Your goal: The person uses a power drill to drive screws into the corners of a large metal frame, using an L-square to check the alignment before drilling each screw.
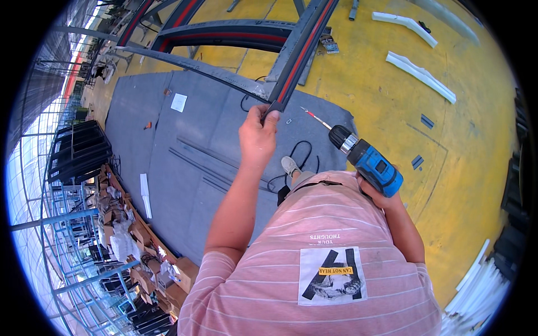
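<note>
My left hand point(259, 133) pinches the near end of a dark strip with a red stripe, at the corner of a large grey metal frame point(283, 64). The thumb and fingers close around the strip's tip. In my right hand point(376, 193) is a blue cordless drill point(376, 167), gripped by its handle, part of which my palm hides. Its long thin bit point(317, 117) points up and left toward the frame's corner, apart from it. The frame's bars carry dark and red strips along their sides.
A grey mat point(151, 140) covers the yellow floor point(403, 84) in part. Long thin dark strips point(207, 162) and a black cable point(305, 157) lie on it. White angled pieces point(420, 75) rest on the floor at right. Cardboard boxes point(185, 274) crowd the lower left.
</note>
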Demonstrator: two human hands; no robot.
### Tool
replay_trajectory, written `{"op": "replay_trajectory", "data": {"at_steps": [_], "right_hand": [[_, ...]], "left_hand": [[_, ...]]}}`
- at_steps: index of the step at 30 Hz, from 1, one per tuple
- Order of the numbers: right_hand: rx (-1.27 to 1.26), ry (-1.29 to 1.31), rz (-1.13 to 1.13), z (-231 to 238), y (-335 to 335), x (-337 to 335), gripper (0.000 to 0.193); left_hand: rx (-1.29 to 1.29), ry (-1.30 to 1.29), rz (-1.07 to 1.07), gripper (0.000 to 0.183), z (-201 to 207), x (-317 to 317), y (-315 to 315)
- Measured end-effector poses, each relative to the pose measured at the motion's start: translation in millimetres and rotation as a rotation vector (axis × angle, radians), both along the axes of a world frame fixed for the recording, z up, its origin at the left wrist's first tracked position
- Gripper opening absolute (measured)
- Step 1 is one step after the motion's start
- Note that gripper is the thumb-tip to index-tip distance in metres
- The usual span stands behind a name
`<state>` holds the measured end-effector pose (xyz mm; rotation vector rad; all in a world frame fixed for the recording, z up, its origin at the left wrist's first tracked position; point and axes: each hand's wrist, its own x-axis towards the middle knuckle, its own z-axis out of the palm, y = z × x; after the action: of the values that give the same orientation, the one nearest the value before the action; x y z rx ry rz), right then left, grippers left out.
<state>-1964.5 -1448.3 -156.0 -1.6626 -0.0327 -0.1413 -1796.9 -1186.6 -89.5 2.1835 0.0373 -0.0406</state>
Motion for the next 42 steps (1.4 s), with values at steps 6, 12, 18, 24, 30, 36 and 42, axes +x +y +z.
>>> {"op": "replay_trajectory", "data": {"at_steps": [6, 12, 18, 24, 30, 36, 42], "right_hand": [[-0.023, -0.021, 0.030, 6.3, 2.4, 11.8, 0.027], [0.058, 0.024, 0.020, 7.7, 9.9, 25.1, 0.030], [0.055, 0.039, 0.094, 3.3, 11.4, 41.0, 0.029], [0.150, 0.078, 0.061, -11.4, 18.2, 53.3, 0.029], [0.224, 0.115, 0.060, -13.9, 21.1, 54.5, 0.033], [0.241, 0.042, 0.106, -13.8, 21.5, 56.0, 0.039], [0.302, 0.156, 0.087, -14.1, 23.3, 54.3, 0.036]], "left_hand": [[0.020, -0.044, 0.036, 0.020, 0.1, 3.5, -6.8], [0.270, -0.197, 0.050, 0.028, -1.4, 8.0, -6.6], [0.323, -0.178, 0.094, 0.035, 1.5, 9.1, -14.8], [0.337, -0.247, 0.097, 0.034, -14.1, 8.7, -13.7], [0.324, -0.247, 0.067, 0.030, -18.8, 12.3, -15.8], [0.219, -0.302, 0.065, 0.028, -24.5, 13.0, -16.5], [0.144, -0.246, 0.079, 0.027, -26.3, 13.0, -12.7]]}}
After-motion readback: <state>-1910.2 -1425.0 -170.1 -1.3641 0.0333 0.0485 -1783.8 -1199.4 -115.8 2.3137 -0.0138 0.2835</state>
